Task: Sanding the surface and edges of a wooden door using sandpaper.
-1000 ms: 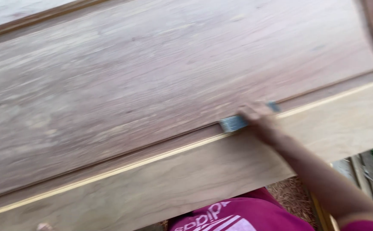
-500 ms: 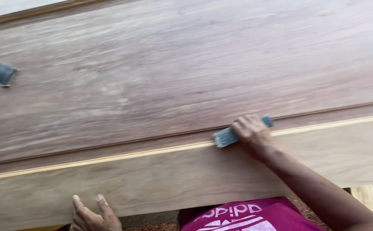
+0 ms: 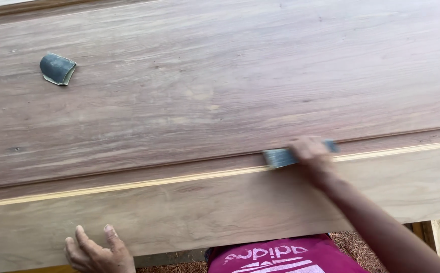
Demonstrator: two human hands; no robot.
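Right-hand grip [image 3: 311,155] closed on a sanding block [image 3: 280,157], midway along the wooden panel's [image 3: 220,96] moulded groove; left hand [image 3: 99,250] open, bracing the near edge; right stretch seemingly unsanded.

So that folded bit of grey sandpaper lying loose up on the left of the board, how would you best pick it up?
Pinch the folded sandpaper from above, across its curled, raised fold, since it lies alone on the flat wooden panel with open space around it. Neither hand is near it.
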